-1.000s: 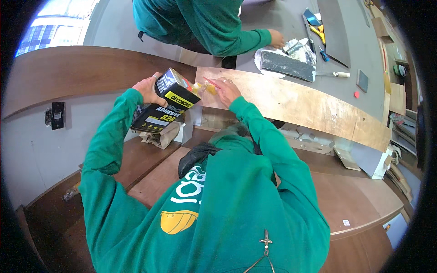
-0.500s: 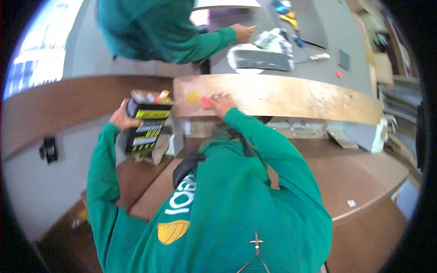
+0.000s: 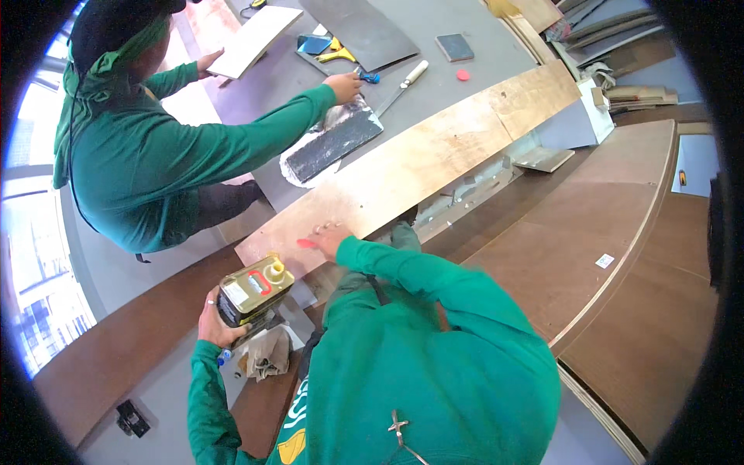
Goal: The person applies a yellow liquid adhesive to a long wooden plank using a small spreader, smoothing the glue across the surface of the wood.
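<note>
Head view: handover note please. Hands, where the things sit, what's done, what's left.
Left hand: holds an olive-and-black rectangular can, tilted, yellow spout uncapped, red handle on top.
Right hand: fingers rest on the long plywood board, touching a small red cap.
Nearby: a crumpled rag lies below the can. A co-worker in green, across the board, has a hand by a dark sheet on the grey table.
Done: can is open, cap off.
Left: no liquid visible on the board; the cap is not back on.
</note>
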Motion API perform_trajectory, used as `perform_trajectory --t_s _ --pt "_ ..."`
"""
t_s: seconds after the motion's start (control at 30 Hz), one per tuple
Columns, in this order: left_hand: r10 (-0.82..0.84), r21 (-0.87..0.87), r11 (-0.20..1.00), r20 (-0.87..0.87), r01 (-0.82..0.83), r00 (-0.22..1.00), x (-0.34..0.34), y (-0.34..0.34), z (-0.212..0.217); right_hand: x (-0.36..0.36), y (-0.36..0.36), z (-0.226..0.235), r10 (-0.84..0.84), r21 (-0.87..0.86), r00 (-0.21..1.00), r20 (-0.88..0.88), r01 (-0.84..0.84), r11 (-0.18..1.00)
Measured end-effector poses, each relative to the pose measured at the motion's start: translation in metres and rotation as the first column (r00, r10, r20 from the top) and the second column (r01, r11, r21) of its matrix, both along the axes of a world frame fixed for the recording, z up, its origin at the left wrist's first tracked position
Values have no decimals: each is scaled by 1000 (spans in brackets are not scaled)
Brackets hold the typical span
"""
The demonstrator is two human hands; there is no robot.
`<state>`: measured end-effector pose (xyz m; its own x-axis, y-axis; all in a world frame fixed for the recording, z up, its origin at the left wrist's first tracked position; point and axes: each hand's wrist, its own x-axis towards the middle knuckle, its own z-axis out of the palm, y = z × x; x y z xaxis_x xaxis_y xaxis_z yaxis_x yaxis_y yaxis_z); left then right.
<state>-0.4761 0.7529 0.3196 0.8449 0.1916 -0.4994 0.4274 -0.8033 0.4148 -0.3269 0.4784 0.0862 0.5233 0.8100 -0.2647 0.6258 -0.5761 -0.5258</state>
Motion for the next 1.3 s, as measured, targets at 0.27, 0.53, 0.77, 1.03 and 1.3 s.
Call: perform_trajectory --t_s 0.27,0.53,0.77,1.03,1.3 --pt "-156 -70 983 181 171 971 104 -65 -8 73 -128 -30 -608 332 743 -280 669 665" --pt "-153 -172 955 408 241 900 240 -154 -35 108 -222 -38 -502 132 92 -860 990 -44" --pt "70 -373 909 572 183 817 380 -294 -85 140 -278 -24 -858 392 230 -459 919 36" --pt "157 -409 899 633 154 758 513 -431 -136 187 -352 -3 -864 377 180 -470 926 -12" --pt "272 -474 871 688 132 673 563 -492 -213 214 -410 19 -876 428 147 -459 901 -72"
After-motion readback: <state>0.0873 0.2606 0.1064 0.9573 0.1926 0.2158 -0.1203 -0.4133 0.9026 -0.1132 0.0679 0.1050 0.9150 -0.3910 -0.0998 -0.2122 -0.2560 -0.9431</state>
